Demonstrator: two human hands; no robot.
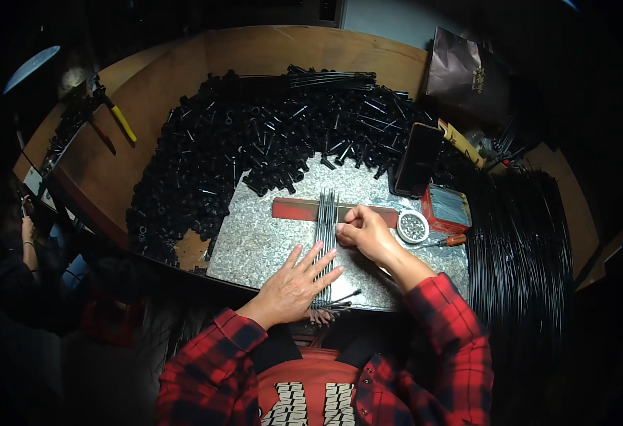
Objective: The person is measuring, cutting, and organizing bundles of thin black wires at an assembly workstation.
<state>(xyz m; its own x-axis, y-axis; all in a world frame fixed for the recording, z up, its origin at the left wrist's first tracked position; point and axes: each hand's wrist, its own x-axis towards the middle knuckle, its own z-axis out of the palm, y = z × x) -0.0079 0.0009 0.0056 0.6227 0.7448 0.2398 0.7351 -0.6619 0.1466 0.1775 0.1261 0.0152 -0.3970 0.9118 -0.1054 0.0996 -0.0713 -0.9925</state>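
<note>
Several thin dark rods (pixel 328 207) lie side by side on the speckled stone-look board (pixel 244 245), across a red bar (pixel 290 209). Their near ends fan out with small black tips at the board's front edge. My left hand (pixel 283 290) rests on them with its fingers spread. At their right side, my right hand (pixel 368 238) is closed in a pinch, fingertips touching or very near the rightmost rod; what is between them is too small to make out. Beside that hand stands a round white dish (pixel 413 227) of small metal pieces.
A large heap of black tubular parts (pixel 269 128) fills the wooden-walled bench behind. To the right are a phone-like dark slab (pixel 418 160), a red box of thin pins (pixel 446 209), a screwdriver (pixel 455 241) and a hanging bundle of black rods (pixel 521 248). Yellow-handled pliers (pixel 123 124) hang at left. Another person's arm (pixel 29 245) shows far left.
</note>
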